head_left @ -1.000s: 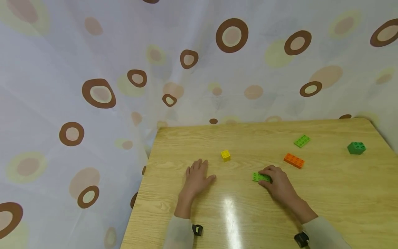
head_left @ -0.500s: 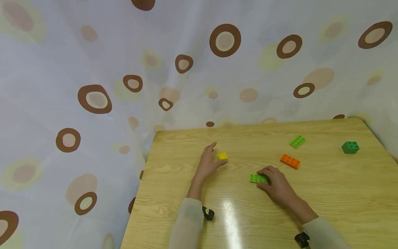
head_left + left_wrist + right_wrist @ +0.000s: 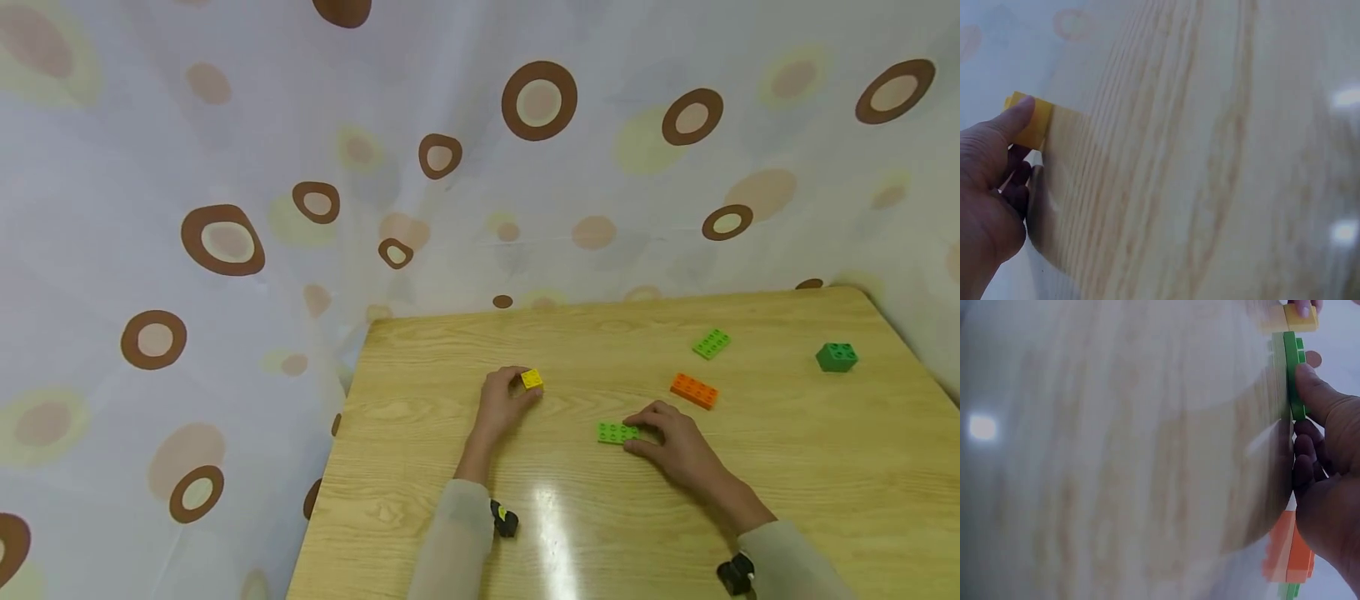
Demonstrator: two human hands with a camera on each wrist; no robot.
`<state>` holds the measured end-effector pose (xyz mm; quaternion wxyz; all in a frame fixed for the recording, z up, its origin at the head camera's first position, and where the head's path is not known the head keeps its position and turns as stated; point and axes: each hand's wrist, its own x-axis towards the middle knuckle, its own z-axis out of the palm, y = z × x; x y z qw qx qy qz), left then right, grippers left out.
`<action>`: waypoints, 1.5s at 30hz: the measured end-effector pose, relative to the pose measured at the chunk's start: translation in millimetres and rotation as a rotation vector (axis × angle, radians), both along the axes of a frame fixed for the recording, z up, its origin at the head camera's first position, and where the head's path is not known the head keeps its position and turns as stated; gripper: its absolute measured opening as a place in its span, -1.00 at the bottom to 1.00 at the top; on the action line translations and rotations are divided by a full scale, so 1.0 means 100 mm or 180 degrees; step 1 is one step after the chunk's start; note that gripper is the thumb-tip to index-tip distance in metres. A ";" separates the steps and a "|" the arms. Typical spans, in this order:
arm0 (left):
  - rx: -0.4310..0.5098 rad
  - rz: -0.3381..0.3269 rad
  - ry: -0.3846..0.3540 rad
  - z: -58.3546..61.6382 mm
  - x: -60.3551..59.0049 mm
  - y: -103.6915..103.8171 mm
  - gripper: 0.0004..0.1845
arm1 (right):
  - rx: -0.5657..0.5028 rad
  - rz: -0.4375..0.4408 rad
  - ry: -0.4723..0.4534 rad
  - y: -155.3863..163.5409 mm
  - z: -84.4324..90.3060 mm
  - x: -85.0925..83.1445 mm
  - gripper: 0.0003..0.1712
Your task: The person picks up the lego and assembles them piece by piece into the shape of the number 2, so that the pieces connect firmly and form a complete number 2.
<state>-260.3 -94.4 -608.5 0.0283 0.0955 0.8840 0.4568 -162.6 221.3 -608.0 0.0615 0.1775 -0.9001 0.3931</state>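
A small yellow toy brick (image 3: 532, 379) sits on the wooden table between the thumb and fingers of my left hand (image 3: 501, 408). In the left wrist view the thumb presses the side of the yellow brick (image 3: 1039, 125). To the right, my right hand (image 3: 675, 440) grips the right end of a flat light green brick (image 3: 615, 432) with thumb and fingers. The right wrist view has the thumb against the studded face of that green brick (image 3: 1294, 375), which lies at the table surface. Part of its right end is hidden by the fingers.
An orange brick (image 3: 694, 391) lies beyond my right hand. Behind it is another flat light green brick (image 3: 711, 343). A taller dark green brick (image 3: 836, 357) stands at the far right of the table (image 3: 420, 358). A patterned cloth (image 3: 450, 208) hangs along the back and left.
My left hand has moved forward and right from lying flat on the table, and its fingers have come round the yellow brick. The right hand has kept its grip on the green brick.
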 end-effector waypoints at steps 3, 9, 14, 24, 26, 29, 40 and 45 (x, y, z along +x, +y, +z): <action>0.0062 -0.0036 0.0036 -0.02 -0.01 -0.01 -0.52 | -0.0081 0.0027 0.0067 0.01 -0.01 0.00 -0.66; 0.0102 -0.0078 0.0005 -0.03 0.01 -0.05 -0.54 | -0.0142 0.0038 0.0025 0.03 -0.02 0.00 -0.65; 0.0154 -0.0115 0.0011 -0.05 0.02 -0.08 -0.54 | -0.0124 0.0012 -0.0006 0.02 -0.02 0.00 -0.65; 0.0242 -0.0159 0.0124 -0.05 0.02 -0.06 -0.54 | -0.0134 0.0021 -0.0007 0.01 -0.03 0.00 -0.65; 0.0246 -0.0152 0.0113 -0.05 0.02 -0.05 -0.53 | -0.0130 0.0010 -0.0040 0.01 -0.04 0.00 -0.65; 0.0260 -0.0132 0.0064 -0.02 0.04 -0.02 -0.50 | -0.0124 -0.0015 -0.0066 0.01 -0.05 0.00 -0.65; 0.0204 -0.0335 -0.0144 0.25 0.16 0.30 -0.54 | -0.0142 -0.0015 -0.0043 0.00 -0.05 0.00 -0.65; 0.0007 -0.0605 -0.0078 0.28 0.23 0.48 -0.52 | -0.0096 -0.0031 -0.0055 0.00 -0.03 -0.01 -0.65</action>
